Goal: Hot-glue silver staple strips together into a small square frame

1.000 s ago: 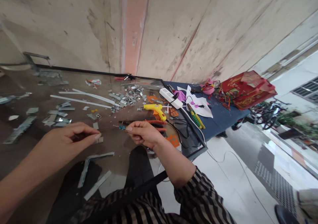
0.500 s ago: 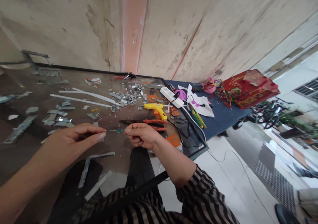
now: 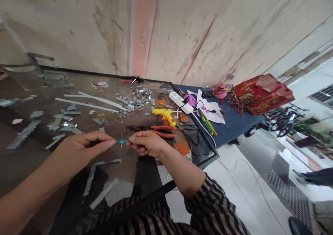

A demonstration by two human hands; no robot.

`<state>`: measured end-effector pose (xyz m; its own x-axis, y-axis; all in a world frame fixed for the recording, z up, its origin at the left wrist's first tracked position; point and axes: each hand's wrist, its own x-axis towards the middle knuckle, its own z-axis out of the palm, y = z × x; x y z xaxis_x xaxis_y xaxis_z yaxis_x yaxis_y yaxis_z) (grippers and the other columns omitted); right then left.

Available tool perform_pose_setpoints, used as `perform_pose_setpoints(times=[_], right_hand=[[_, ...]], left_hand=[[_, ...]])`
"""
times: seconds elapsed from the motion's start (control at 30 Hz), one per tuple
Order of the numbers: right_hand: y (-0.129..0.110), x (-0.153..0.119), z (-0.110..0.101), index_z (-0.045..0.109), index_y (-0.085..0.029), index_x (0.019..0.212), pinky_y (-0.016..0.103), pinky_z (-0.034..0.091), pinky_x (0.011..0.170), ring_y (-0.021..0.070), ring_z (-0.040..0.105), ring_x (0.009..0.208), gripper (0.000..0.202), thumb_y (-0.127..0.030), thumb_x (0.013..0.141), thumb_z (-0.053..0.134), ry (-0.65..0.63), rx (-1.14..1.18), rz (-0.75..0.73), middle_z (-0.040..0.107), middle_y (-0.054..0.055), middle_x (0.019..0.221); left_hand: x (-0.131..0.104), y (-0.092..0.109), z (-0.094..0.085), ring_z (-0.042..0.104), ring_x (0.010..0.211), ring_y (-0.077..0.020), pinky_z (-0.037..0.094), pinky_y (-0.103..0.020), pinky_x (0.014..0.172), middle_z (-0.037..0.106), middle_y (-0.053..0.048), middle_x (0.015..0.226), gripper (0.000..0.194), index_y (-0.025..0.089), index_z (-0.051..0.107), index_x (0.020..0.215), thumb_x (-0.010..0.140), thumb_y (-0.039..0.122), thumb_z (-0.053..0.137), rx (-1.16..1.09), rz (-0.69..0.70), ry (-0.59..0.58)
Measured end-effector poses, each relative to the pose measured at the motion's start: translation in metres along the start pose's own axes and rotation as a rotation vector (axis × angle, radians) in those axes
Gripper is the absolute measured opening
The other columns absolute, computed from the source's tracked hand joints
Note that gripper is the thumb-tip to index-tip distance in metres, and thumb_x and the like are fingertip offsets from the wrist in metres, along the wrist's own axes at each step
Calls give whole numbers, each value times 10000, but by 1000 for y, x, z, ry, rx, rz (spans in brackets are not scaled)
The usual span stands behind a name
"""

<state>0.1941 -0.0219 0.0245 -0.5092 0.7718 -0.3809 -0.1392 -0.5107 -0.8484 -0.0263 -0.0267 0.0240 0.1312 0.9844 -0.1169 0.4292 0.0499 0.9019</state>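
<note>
A tiny turquoise piece with thin wire-like ends [image 3: 122, 141] is held up between my two hands over the dark table. My left hand [image 3: 90, 146] pinches its left end between thumb and index finger. On the other side, the fingertips of my right hand [image 3: 145, 143] are closed on its right end. Red-handled pliers [image 3: 163, 131] lie just beyond my right hand, and a yellow glue gun [image 3: 163, 115] rests behind them.
Metal scraps [image 3: 136, 101] and white strips [image 3: 88, 105] lie across the table [image 3: 114, 170]. A white power strip [image 3: 180, 102] with cables, green-yellow pliers [image 3: 206, 122], and a red bag [image 3: 264, 94] are at the right. A person's leg [image 3: 316, 176] shows far right.
My left hand has come to the turquoise piece and now pinches its left end; before, its fingertips were apart from it. At the far right, a person's leg has come further into view.
</note>
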Motion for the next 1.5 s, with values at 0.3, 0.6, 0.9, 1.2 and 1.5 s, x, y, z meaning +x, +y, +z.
perform_pose_setpoints(times=[0.3,0.6,0.9,1.2,1.5], right_hand=[[-4,-6,4,681,-143,795,208,164,434,21,300,428,282,-403,711,751,192,-165,-192,456,-87,537],[0,-7,16,665,-157,760,207,342,561,62,431,555,123,-247,727,743,285,-429,-315,555,-51,632],[2,-12,17,675,-174,743,221,396,630,98,490,640,62,-210,790,695,328,-762,-654,563,-20,716],[1,-12,16,668,-175,747,223,408,654,109,524,678,77,-214,813,676,351,-831,-677,592,-6,732],[8,-9,10,700,-176,831,214,447,700,103,550,719,49,-215,815,675,360,-1038,-680,606,15,843]], left_hand=[[4,-6,3,563,674,-180,436,-265,559,749,-50,797,417,246,760,734,441,542,745,-233,-164,57],[4,-11,2,569,683,-175,437,-269,577,748,-50,783,407,234,758,750,485,543,775,-249,-142,20],[3,-8,2,601,618,-179,461,-274,533,750,-39,736,421,229,759,763,523,574,755,-186,-79,29],[-7,-2,9,664,778,-216,527,-307,767,757,11,842,227,320,741,733,711,530,659,66,290,224],[9,-10,-2,661,776,-213,535,-302,690,726,-16,806,319,349,767,703,739,599,572,231,499,144]])
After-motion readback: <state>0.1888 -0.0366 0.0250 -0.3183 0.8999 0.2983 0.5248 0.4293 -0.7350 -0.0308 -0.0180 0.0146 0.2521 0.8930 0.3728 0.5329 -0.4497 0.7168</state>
